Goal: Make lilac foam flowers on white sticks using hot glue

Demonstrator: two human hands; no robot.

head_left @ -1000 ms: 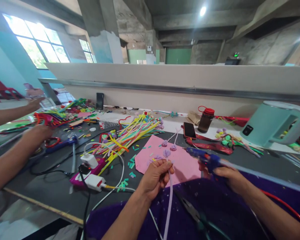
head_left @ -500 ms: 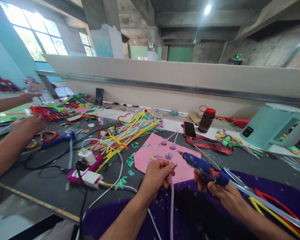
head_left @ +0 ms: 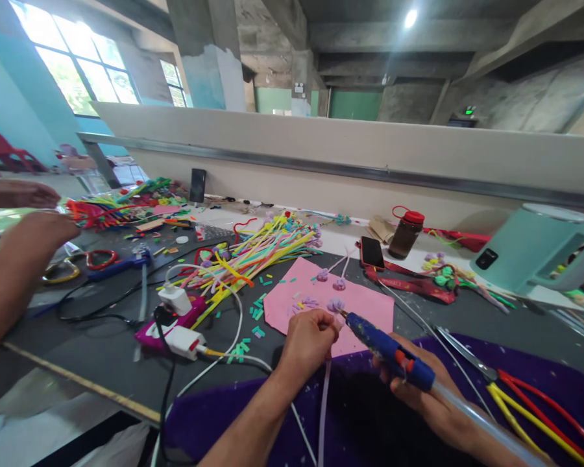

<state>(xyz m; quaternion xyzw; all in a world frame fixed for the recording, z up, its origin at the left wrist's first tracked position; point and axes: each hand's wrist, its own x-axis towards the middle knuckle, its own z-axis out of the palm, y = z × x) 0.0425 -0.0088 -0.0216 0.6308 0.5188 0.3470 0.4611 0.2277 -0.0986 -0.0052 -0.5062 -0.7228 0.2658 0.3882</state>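
Observation:
My left hand [head_left: 307, 342] pinches the top of a pale lilac pipe cleaner [head_left: 324, 407] that hangs down over the purple cloth [head_left: 360, 421] on my lap. A small lilac flower [head_left: 335, 305] sits at the stem's top. My right hand [head_left: 421, 399] grips a blue glue gun [head_left: 388, 350]; its nozzle tip points left and nearly touches my left fingers. A clear glue stick [head_left: 486, 428] sticks out of the gun's back. A pink sheet [head_left: 365, 305] with small lilac flowers lies just beyond both hands.
A heap of coloured pipe cleaners [head_left: 253, 253], white plugs and a cable [head_left: 180, 324] lie left. A phone [head_left: 372, 251], a red-capped bottle [head_left: 405, 232] and a mint kettle [head_left: 540, 250] stand behind. Another person's arms [head_left: 14, 266] work at far left. Scissors [head_left: 467, 355] lie right.
My right hand brought the glue gun down and left, so its nozzle now meets the stem top held by my left hand. The other person's hands shifted at the left.

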